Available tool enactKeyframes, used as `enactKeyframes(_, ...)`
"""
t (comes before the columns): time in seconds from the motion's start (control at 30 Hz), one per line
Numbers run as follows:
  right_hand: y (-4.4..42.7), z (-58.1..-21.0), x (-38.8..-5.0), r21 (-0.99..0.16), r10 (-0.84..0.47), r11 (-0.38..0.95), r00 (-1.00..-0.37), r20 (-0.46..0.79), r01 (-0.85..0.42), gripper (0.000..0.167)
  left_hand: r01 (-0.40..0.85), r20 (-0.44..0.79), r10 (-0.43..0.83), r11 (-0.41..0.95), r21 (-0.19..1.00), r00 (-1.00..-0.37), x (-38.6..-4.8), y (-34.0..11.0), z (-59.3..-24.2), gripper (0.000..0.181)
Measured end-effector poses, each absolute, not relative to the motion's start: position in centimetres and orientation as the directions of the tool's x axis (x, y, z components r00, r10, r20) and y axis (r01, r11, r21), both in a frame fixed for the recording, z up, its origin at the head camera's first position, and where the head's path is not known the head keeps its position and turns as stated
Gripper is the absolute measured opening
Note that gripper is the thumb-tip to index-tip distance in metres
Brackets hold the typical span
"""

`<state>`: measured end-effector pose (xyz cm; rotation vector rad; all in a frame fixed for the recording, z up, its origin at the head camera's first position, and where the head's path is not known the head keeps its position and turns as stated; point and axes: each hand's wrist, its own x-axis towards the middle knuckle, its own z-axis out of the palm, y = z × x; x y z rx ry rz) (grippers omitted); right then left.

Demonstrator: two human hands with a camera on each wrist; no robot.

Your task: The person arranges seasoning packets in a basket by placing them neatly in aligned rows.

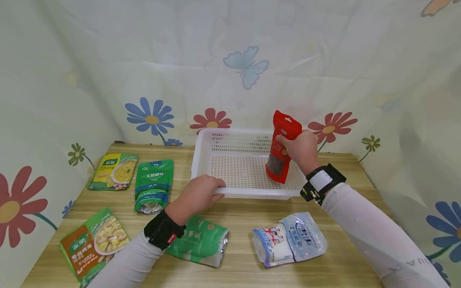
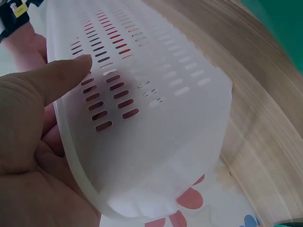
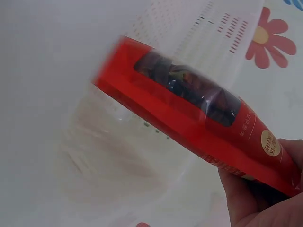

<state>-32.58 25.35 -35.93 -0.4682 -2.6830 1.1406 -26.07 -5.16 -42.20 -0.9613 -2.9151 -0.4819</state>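
Note:
A white perforated plastic basket (image 1: 245, 192) stands at the back of the wooden table. My left hand (image 1: 197, 193) grips its near rim towards the left corner, and the left wrist view shows the thumb (image 2: 61, 75) over the basket wall with the fingers on the other side. In my right hand (image 1: 304, 148) is a red food pouch (image 1: 284, 136), held upright over the right part of the basket. Dark pieces show through a window in the pouch (image 3: 189, 90) in the right wrist view. From the head view I cannot tell whether its lower end touches the basket floor.
Left of the basket lie a yellow-green packet (image 1: 113, 172), a green-blue salt pouch (image 1: 154, 184) and a brown-green packet (image 1: 93, 244). A green pouch (image 1: 201, 242), partly under my left wrist, and a white-blue pouch (image 1: 289, 240) lie in front. A flower-printed curtain (image 1: 180, 60) borders the table.

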Motion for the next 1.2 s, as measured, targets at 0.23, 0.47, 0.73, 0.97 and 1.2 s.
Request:
enactKeyframes(0.23,25.4,-36.2,-32.8,-0.714,0.367,0.650,-0.930,-0.003,0.259,0.072,0.567,0.130,0.554,0.779,0.268,-0.822,-26.0,-5.0,-42.3,0.019)
enactKeyframes(0.47,25.6,-36.3,-32.3,-0.708,0.345,0.664,-0.939,0.005,0.240,0.069,0.569,0.137,0.554,0.777,0.269,-0.821,-26.0,-4.9,-42.4,0.016)
enactKeyframes(0.73,26.2,-36.5,-30.6,-0.593,0.270,0.777,-0.963,0.010,0.212,0.068,0.562,0.133,0.547,0.790,0.244,-0.827,-26.0,-4.9,-42.5,0.016)
enactKeyframes(0.97,26.0,-37.0,-29.0,-0.552,0.218,0.815,-0.976,0.007,0.178,0.065,0.568,0.147,0.549,0.788,0.238,-0.823,-26.0,-4.9,-42.6,0.015)
enactKeyframes(1.2,26.6,-37.4,-28.4,-0.609,0.205,0.777,-0.979,0.011,0.156,0.071,0.567,0.145,0.549,0.788,0.241,-0.823,-25.9,-4.7,-42.6,0.017)
